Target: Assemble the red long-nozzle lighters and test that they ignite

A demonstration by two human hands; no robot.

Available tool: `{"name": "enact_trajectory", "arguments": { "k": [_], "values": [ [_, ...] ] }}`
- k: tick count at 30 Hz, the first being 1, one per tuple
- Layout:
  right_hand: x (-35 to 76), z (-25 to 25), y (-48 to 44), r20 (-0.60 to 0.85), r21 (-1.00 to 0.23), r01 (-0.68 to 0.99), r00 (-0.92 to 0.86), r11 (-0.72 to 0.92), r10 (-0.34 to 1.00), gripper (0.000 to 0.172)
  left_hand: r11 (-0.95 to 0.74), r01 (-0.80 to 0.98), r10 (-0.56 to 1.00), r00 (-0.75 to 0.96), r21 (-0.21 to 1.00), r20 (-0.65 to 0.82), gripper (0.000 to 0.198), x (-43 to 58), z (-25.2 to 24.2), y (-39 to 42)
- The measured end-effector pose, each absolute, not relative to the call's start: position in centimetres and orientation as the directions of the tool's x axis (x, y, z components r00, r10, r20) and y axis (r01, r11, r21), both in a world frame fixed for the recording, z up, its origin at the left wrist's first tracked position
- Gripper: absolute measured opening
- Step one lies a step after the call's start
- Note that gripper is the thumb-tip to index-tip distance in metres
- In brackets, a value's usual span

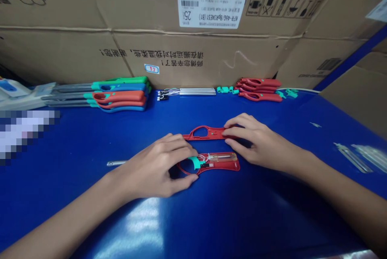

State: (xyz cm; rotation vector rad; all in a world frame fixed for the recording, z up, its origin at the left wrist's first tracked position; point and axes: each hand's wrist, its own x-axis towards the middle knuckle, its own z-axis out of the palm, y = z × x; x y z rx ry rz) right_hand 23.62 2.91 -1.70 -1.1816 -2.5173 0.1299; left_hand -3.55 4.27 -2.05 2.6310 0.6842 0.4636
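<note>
The lower red lighter casing half lies on the blue table with its inner side up. It holds a clear fuel tank, a turquoise trigger, white wires and a small black part. My left hand is closed about its left end, thumb below and fingers above near the trigger. A silver metal tube sticks out left of that hand. Just behind lies the other red casing half, hollow side up. My right hand grips its right end between thumb and fingers.
Finished-looking lighters in several colours are stacked at the back left. Metal tubes with wires, turquoise collars, red casings and turquoise triggers line the cardboard wall. Clear strips lie at right.
</note>
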Motion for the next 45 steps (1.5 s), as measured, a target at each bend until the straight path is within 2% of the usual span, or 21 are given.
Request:
{"name": "enact_trajectory", "arguments": {
  "k": [7, 11, 13, 15, 18, 20, 23, 25, 27, 30, 33, 45],
  "values": [
    [23.9, -1.7, 2.8, 0.183, -0.24, 0.738, -0.604, 0.631, 0.776, 0.023, -0.821, 0.385, 0.512, 0.823, 0.422, 0.245, 0.033, -3.6, -1.8, 4.0],
    [24.3, -1.8, 3.2, 0.221, -0.251, 0.76, -0.558, 0.599, 0.8, 0.021, -0.823, 0.398, 0.52, 0.814, 0.405, 0.258, 0.033, -3.8, -1.7, 4.4],
    [24.1, -1.3, 3.1, 0.291, -0.318, 0.783, -0.456, 0.535, 0.841, 0.022, -0.813, 0.423, 0.562, 0.749, 0.4, 0.351, 0.023, -4.2, -1.5, 4.8],
    [23.8, -0.6, 2.7, 0.327, -0.444, 0.765, -0.346, 0.466, 0.88, 0.021, -0.808, 0.46, 0.589, 0.624, 0.368, 0.514, 0.017, -4.8, -1.1, 5.3],
    [23.0, 0.3, 2.1, 0.265, -0.636, 0.661, -0.298, 0.399, 0.917, 0.021, -0.835, 0.485, 0.522, 0.546, 0.26, 0.656, 0.026, -5.6, -0.3, 5.7],
    [22.5, 0.6, 1.8, 0.194, -0.729, 0.589, -0.31, 0.348, 0.931, 0.021, -0.857, 0.441, 0.505, 0.613, 0.266, 0.608, 0.026, -6.0, 0.2, 5.7],
    [22.1, 0.5, 1.7, 0.07, -0.825, 0.509, -0.337, 0.245, 0.939, 0.022, -0.818, 0.406, 0.561, 0.72, 0.407, 0.409, 0.016, -6.3, 0.8, 5.7],
    [22.1, 0.3, 1.6, 0.015, -0.843, 0.492, -0.385, 0.219, 0.923, 0.023, -0.767, 0.447, 0.602, 0.749, 0.461, 0.275, 0.018, -6.5, 1.1, 5.6],
    [22.1, 0.2, 1.4, 0.021, -0.783, 0.549, -0.446, 0.291, 0.895, 0.026, -0.733, 0.494, 0.619, 0.769, 0.468, 0.157, 0.021, -6.6, 1.4, 5.7],
    [22.0, 0.1, 1.0, 0.048, -0.611, 0.65, -0.539, 0.452, 0.841, 0.019, -0.718, 0.519, 0.601, 0.798, 0.463, 0.038, 0.019, -6.7, 1.6, 5.7],
    [21.9, -0.2, 0.8, 0.025, -0.549, 0.66, -0.6, 0.513, 0.799, 0.012, -0.729, 0.506, 0.574, 0.819, 0.461, 0.007, 0.015, -6.4, 1.5, 5.8],
    [21.7, -0.6, 0.8, -0.008, -0.542, 0.672, -0.604, 0.504, 0.797, 0.011, -0.698, 0.596, 0.618, 0.782, 0.398, -0.087, 0.014, -6.7, 0.9, 5.9]
  ]
}}
